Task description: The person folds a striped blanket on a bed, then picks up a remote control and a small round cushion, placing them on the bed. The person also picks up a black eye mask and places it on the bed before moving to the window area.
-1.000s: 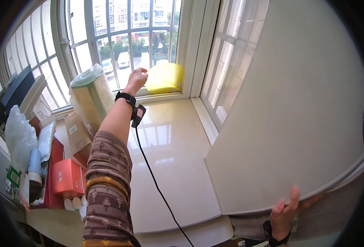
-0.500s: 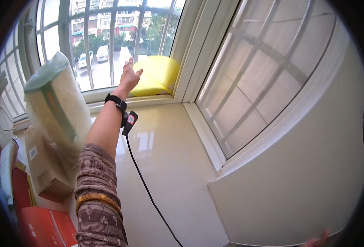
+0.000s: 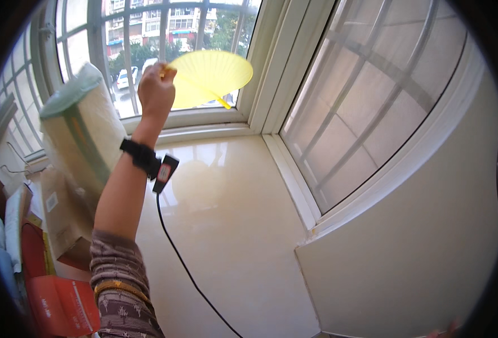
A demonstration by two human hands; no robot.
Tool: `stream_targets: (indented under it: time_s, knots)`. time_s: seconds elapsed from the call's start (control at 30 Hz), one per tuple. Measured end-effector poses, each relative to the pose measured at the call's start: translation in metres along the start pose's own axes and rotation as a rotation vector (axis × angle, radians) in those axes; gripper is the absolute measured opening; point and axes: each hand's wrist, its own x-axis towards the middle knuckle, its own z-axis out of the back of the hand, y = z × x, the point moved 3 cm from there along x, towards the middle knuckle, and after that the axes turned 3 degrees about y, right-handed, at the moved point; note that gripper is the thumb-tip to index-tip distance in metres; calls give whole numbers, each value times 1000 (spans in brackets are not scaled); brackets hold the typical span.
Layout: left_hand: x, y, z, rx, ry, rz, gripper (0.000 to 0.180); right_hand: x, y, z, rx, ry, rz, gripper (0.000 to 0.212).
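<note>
My left hand (image 3: pixel 157 93) is raised in front of the barred window, its fingers closed around one edge of a yellow hand fan (image 3: pixel 222 72). The fan is round and spread wide with fine ribs, tilted to the right of my fist above the sill. Its gripped part is hidden behind my fingers. Around my left wrist sits a black strap (image 3: pixel 139 155) with a small black device, from which a cable (image 3: pixel 187 272) runs down. Only a blurred bit of my right hand (image 3: pixel 449 328) shows at the lower right rim; its fingers cannot be made out.
A tall plastic-wrapped roll (image 3: pixel 82 129) leans left of my arm, beside a brown cardboard box (image 3: pixel 63 211). Lower left lies a red-orange box (image 3: pixel 63 307). A glossy pale surface (image 3: pixel 226 225) spreads below the window sill (image 3: pixel 204 130). Another barred window (image 3: pixel 373 107) is on the right.
My left hand went from reaching with stretched fingers to a closed grip on the yellow fan. The fan has lifted off the sill and its face has turned. My right hand has slipped lower.
</note>
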Motion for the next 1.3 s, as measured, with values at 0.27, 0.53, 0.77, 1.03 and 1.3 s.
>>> stream_targets:
  time_s: [0.27,0.53,0.77,1.03,1.3]
  knots:
    - [-73,-60,104,-186,200,-145,12,-10,-18,3,107,-51,-3,45]
    - [-132,-150,195,-215,229,-236,15,-16,-26,1,245,-94,-8,44]
    - [-170,-197,252,-202,245,-260,17,-10,-12,2,356,-82,-50,42]
    - [-197,-148,254,-469,227,257,6,2,-6,9,355,-77,-22,42]
    - [-168,-149,207,-216,283,151,10,7,-3,9,398,-98,-18,40]
